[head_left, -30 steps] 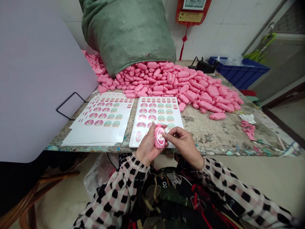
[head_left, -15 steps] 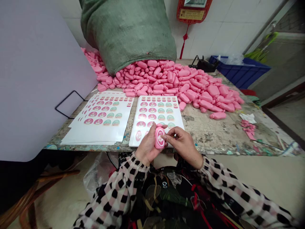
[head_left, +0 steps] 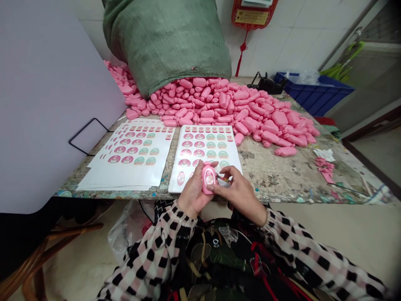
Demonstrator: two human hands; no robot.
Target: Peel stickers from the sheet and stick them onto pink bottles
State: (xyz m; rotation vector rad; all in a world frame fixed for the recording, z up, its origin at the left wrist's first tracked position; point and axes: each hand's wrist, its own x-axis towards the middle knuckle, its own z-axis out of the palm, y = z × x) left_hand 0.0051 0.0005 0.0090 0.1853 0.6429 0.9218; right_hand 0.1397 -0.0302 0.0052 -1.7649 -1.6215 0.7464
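A small pink bottle [head_left: 205, 168] lies in my left hand [head_left: 193, 194], with its neck away from me and my fingers closed around it. An oval label [head_left: 209, 176] with a white rim covers its front face. My right hand [head_left: 242, 193] lays its thumb on the lower part of this label. Between its curled fingers sits a thin, dark and metallic-looking tool [head_left: 224, 179], too small to name surely. Just beyond both hands lies a stack of sticker sheets [head_left: 205, 140] with pink and green labels; the hands cover its lower part.
Many pink bottles [head_left: 244, 113] are heaped at the back below a green sack [head_left: 175, 42]. More sticker sheets [head_left: 125, 175] fan out at left, near a large pale panel [head_left: 46, 104]. A blue crate [head_left: 316, 94] stands at right; pink scraps [head_left: 325, 167] lie on the worn table [head_left: 266, 167].
My right thumb has moved from the middle of the label down to its lower edge. The thin tool now shows between the right fingers. My left hand keeps hold of the bottle.
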